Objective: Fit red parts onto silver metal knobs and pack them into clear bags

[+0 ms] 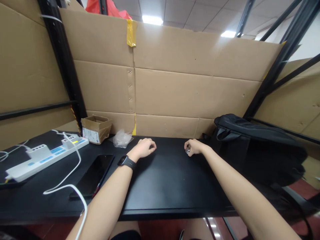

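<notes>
My left hand, with a dark watch on its wrist, rests on the black table. Its fingers are loosely curved, and a gap shows between them and the thumb; nothing is seen in it. To the right, my right hand is closed on a small shiny, silvery object that is mostly hidden by the fingers. The hand is just above or on the tabletop; which one I cannot tell. Near my left hand lies a crumpled clear plastic bag.
A small open cardboard box, a white power strip with a white cable and a dark tablet or phone are on the left. A black backpack fills the right side. Cardboard panels wall the back.
</notes>
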Motion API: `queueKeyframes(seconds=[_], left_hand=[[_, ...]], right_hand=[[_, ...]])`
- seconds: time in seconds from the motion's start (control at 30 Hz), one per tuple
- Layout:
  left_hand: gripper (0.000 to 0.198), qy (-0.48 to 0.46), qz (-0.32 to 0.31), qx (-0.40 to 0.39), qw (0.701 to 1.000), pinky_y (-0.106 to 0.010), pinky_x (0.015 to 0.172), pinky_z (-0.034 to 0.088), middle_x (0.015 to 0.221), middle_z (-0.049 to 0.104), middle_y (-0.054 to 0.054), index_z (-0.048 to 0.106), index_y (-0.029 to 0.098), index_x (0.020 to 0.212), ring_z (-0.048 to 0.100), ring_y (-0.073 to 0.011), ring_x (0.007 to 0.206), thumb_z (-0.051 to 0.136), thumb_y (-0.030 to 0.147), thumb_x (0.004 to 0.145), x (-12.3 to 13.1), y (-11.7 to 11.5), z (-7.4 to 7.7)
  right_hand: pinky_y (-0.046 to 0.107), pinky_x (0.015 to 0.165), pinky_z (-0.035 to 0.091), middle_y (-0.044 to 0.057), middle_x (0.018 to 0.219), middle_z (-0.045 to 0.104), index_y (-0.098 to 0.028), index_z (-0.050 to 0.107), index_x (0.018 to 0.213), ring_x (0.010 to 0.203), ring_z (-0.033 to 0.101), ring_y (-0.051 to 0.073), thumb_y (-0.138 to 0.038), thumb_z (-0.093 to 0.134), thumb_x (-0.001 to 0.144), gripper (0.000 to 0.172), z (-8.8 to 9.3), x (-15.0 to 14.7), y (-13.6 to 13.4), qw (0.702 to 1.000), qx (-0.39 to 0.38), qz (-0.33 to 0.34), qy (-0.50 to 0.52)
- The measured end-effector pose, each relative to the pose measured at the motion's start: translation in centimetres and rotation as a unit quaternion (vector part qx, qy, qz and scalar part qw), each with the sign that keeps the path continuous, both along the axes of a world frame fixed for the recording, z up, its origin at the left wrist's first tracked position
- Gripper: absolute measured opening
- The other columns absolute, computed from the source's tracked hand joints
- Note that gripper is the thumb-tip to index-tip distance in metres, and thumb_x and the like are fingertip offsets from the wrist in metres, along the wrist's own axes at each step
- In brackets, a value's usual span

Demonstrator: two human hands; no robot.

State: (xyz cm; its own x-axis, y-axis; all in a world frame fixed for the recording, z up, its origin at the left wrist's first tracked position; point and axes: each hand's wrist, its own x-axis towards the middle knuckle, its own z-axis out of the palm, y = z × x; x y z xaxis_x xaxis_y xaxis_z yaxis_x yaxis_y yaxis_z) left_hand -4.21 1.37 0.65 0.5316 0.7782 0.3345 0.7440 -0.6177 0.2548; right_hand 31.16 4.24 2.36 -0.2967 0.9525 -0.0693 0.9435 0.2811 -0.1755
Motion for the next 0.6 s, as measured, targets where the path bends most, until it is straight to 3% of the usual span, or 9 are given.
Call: queueKeyframes(seconds=[0.33, 0.6], left_hand=[[0.017, -0.008, 0.004, 0.019, 1.000, -0.034, 0.091, 0.044, 0.099, 0.071, -0.006, 0.075, 0.026, 0.092, 0.064, -0.0237, 0.099, 0.059, 0.030, 0.087, 0.3, -0.6, 0.5], [0.017, 0.008, 0.007, 0.017, 1.000, -0.032, 0.092, 0.045, 0.100, 0.071, -0.003, 0.074, 0.027, 0.094, 0.064, -0.0214, 0.099, 0.058, 0.031, 0.089, 0.3, -0.8, 0.9]], right_hand=[[0.024, 0.061, 0.042, -0.002, 0.071, 0.070, -0.025, 0.075, 0.086, 0.068, 0.065, 0.018, -0.024, 0.082, 0.047, 0.040, 0.4, 0.1, 0.5, 0.999, 0.013, 0.031, -0.029], [0.025, 0.070, 0.049, -0.001, 0.086, 0.073, -0.024, 0.075, 0.100, 0.080, 0.069, 0.021, -0.030, 0.080, 0.048, 0.052, 2.0, -1.1, 2.5, 0.996, -0.044, 0.040, -0.070]])
